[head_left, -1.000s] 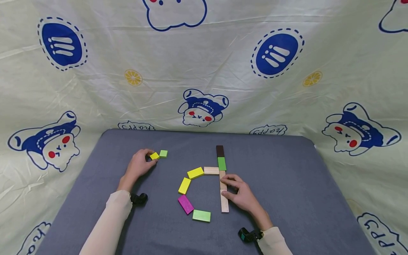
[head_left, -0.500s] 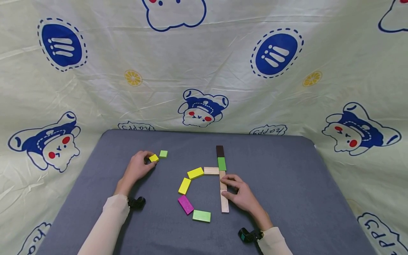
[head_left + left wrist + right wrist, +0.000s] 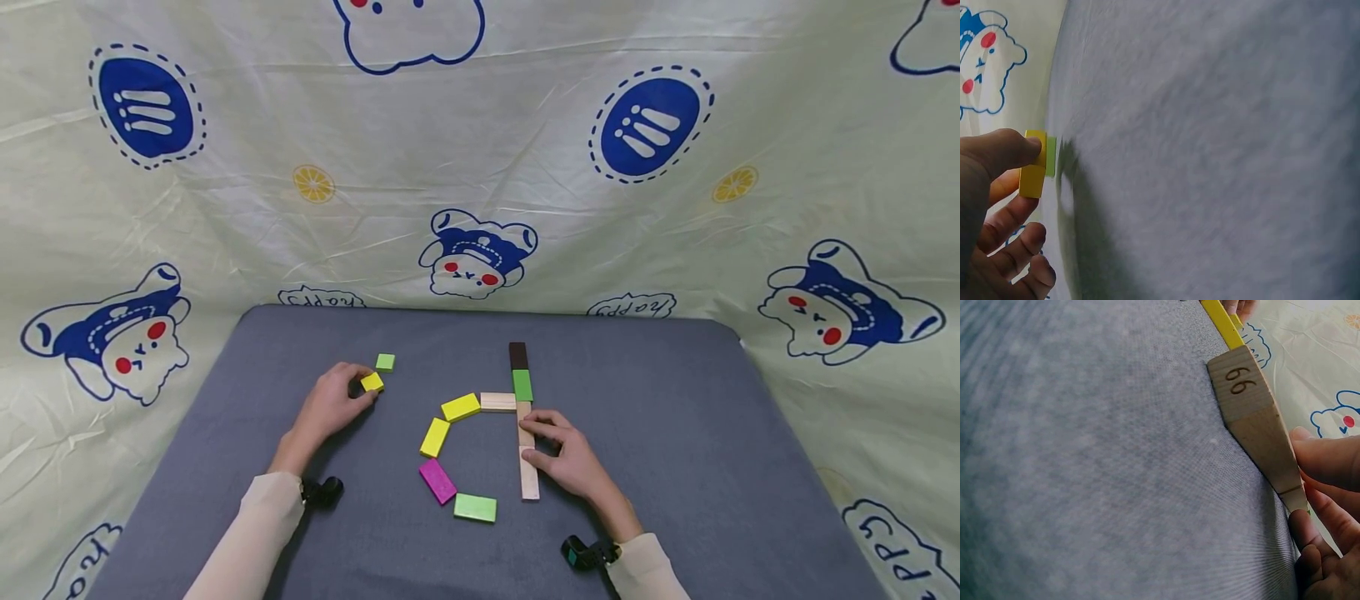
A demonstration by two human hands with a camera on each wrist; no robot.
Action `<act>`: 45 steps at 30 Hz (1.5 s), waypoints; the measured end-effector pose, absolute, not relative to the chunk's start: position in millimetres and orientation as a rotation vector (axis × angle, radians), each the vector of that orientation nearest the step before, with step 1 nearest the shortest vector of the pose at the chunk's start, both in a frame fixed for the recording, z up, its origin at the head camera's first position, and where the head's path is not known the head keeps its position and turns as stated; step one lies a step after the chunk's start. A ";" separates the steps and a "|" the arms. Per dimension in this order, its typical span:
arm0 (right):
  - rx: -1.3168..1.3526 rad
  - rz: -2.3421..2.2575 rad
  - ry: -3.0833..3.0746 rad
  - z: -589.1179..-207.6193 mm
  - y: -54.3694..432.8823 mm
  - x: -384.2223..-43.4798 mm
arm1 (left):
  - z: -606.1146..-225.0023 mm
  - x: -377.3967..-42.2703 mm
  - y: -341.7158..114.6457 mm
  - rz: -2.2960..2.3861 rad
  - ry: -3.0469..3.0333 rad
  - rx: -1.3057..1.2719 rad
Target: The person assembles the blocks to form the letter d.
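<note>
Between thumb and fingers, my left hand (image 3: 330, 408) pinches a yellow block (image 3: 372, 382) at the left of the table. A light green block (image 3: 386, 362) stands just beyond it. My right hand (image 3: 576, 460) touches a column of plain wooden blocks (image 3: 529, 485) with index finger and thumb tip, from its right side. In the right wrist view, the wooden block (image 3: 1247, 406) nearest the camera bears stamped digits. A green block (image 3: 522, 385) and a dark brown block (image 3: 518, 356) continue the column at its far end.
Left of the column, a curve of blocks lies flat: a plain wooden one (image 3: 497, 402), yellow ones (image 3: 461, 407), a magenta one (image 3: 437, 481) and a light green one (image 3: 475, 507). They lie on a grey cloth-covered table (image 3: 675, 433), with a printed curtain (image 3: 570, 225) behind.
My left hand has come nearer to me and slightly right with the yellow block, which now sits on the near side of the light green block. My right hand stays put.
</note>
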State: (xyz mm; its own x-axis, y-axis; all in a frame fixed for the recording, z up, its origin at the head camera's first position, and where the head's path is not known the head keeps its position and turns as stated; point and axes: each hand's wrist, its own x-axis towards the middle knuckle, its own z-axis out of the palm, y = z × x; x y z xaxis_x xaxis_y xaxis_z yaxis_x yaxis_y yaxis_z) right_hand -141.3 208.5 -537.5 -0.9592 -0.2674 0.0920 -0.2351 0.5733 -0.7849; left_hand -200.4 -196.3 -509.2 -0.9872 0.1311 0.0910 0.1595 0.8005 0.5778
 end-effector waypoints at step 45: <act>-0.442 -1.393 2.725 -536.8 209.5 -141.5 | -490.9 -138.4 -126.0 -0.941 -2.893 -0.577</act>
State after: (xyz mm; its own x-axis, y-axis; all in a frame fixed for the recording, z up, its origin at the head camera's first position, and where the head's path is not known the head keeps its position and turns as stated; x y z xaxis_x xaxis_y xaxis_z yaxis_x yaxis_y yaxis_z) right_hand -141.5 209.5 -536.8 -0.9580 -0.2738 0.0852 -0.2294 0.5533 -0.8008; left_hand -138.4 -126.0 -490.9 -0.9296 0.3341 0.1558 0.3618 0.7461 0.5589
